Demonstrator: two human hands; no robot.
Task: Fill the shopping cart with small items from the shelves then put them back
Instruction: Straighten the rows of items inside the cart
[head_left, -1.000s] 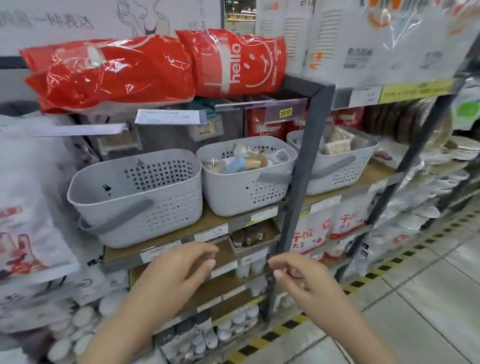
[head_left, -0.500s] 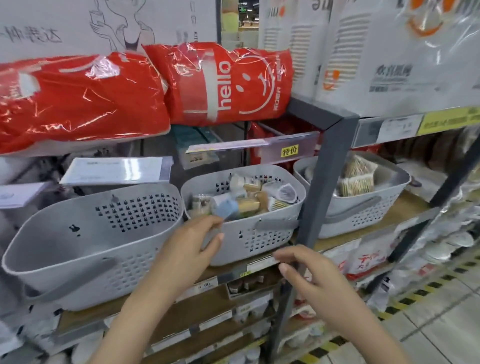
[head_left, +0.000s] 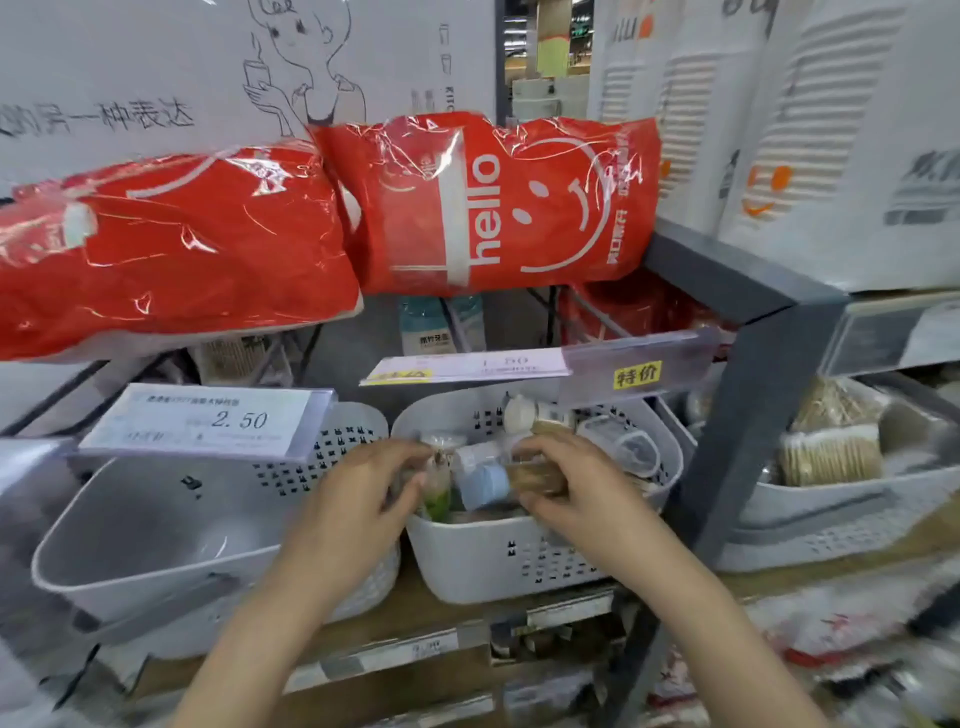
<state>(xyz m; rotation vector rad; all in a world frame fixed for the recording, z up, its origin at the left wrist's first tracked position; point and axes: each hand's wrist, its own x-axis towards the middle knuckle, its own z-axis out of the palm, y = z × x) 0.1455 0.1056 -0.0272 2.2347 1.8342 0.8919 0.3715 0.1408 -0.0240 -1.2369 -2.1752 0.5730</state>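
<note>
A white perforated basket (head_left: 483, 564) stands in the middle of the shelf, filled with several small items. Both hands reach into it over its front rim. My left hand (head_left: 358, 499) curls its fingers and thumb round a small clear packet with a green end (head_left: 436, 480). My right hand (head_left: 571, 480) grips a tan-brown packet (head_left: 535, 475). A light blue cylinder (head_left: 483, 483) lies between the two hands. White and clear items (head_left: 621, 447) sit further back in the basket. No shopping cart is in view.
An empty white basket (head_left: 156, 535) stands to the left, another with bundles of wooden sticks (head_left: 831, 452) to the right. A grey upright post (head_left: 753, 441) divides the shelf. Red "hello" bags (head_left: 483, 208) lie above, price tags (head_left: 208, 421) hang low over the baskets.
Both hands have risen from in front of the shelf edge into the middle basket and closed on packets. The view has moved closer to the shelf.
</note>
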